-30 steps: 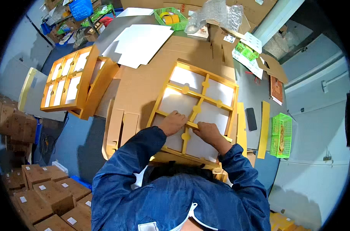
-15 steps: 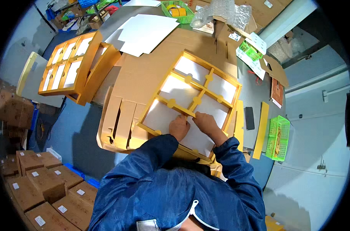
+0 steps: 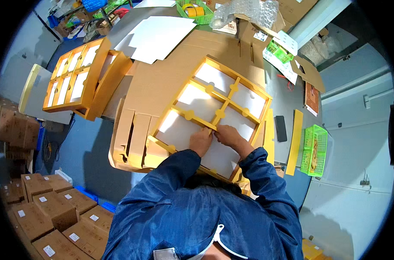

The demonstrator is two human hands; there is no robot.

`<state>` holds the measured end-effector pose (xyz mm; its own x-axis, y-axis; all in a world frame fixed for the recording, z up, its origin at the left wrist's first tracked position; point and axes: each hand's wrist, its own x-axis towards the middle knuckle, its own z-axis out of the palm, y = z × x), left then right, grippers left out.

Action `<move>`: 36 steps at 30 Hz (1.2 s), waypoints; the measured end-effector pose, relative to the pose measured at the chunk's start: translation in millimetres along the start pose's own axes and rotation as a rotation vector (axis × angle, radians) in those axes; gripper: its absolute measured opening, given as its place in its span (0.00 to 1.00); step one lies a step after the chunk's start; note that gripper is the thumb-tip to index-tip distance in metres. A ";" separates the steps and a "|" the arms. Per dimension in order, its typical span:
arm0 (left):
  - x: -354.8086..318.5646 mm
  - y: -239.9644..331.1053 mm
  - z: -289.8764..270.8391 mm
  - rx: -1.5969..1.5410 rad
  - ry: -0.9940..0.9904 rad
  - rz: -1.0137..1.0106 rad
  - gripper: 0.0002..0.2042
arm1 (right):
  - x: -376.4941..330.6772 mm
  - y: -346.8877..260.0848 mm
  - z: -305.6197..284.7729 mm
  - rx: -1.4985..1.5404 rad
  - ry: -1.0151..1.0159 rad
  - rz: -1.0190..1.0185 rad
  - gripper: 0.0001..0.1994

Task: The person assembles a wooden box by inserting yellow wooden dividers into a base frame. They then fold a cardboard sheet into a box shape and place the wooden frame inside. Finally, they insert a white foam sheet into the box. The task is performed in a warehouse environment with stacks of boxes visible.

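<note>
A yellow compartment tray (image 3: 249, 84) with white panels in its compartments lies tilted in front of me on flattened brown cardboard (image 3: 162, 86). Yellow divider strips (image 3: 189, 115) with rounded tabs cross inside it. Both my hands meet at the near end of the middle divider. My left hand (image 3: 200, 141) is closed, its fingertips pinching the strip where it joins another. Right beside it, my right hand (image 3: 230, 136) is closed on the same joint from the other side. The fingertips partly hide that joint.
More yellow compartment trays (image 3: 86, 73) are stacked at the left. White sheets (image 3: 162, 37) lie beyond the cardboard. To the right are a dark flat object (image 3: 281, 128), a yellow strip (image 3: 295, 142) and a green basket (image 3: 314, 150). Brown cartons (image 3: 54, 206) stand on the floor at lower left.
Both hands stay at the divider joint, with only a slight shift of the fingers. The whole view has moved a little.
</note>
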<state>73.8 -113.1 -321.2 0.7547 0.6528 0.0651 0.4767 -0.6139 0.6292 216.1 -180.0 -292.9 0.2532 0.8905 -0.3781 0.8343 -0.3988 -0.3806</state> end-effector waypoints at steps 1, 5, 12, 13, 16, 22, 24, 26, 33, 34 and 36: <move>0.1 -1.3 2.3 -0.005 0.018 0.005 0.08 | 1.1 0.7 2.2 0.045 -0.020 0.006 0.10; 1.1 -9.4 4.7 -0.027 0.063 0.039 0.09 | 2.0 0.6 8.1 0.071 0.034 0.019 0.10; 2.1 -6.1 -2.0 -0.045 0.025 0.028 0.09 | 2.5 -5.6 3.5 0.021 -0.012 0.020 0.10; 2.4 -6.2 -3.6 -0.055 0.026 0.010 0.09 | 4.7 -7.7 -5.2 0.126 -0.137 0.088 0.10; 3.1 -4.8 -7.4 -0.024 0.011 0.057 0.10 | 3.0 -6.0 -6.6 0.171 -0.170 0.113 0.11; 2.2 0.1 -7.9 -0.054 -0.029 0.059 0.08 | -2.0 -12.9 4.1 -0.039 0.063 0.041 0.12; 1.3 -2.1 -4.0 -0.091 0.040 0.081 0.08 | -5.0 -17.4 -4.9 -0.041 0.001 0.051 0.12; 0.1 -1.7 -3.5 -0.109 0.058 0.068 0.08 | -2.1 -15.1 -7.4 -0.048 -0.019 0.041 0.12; 1.7 3.7 -21.1 0.001 -0.091 0.001 0.09 | -10.9 -24.3 11.9 -0.158 0.242 -0.029 0.07; 4.3 3.6 -24.2 0.036 -0.133 -0.018 0.10 | -9.2 -24.0 12.0 -0.163 0.241 -0.045 0.06; 9.2 14.2 -38.0 0.120 -0.160 0.041 0.11 | -14.1 -25.7 -3.9 -0.140 0.179 -0.046 0.11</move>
<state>70.4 -99.0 -282.3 0.8317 0.5536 -0.0411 0.4876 -0.6931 0.5309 193.0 -181.5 -274.5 0.2860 0.9366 -0.2023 0.9036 -0.3339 -0.2685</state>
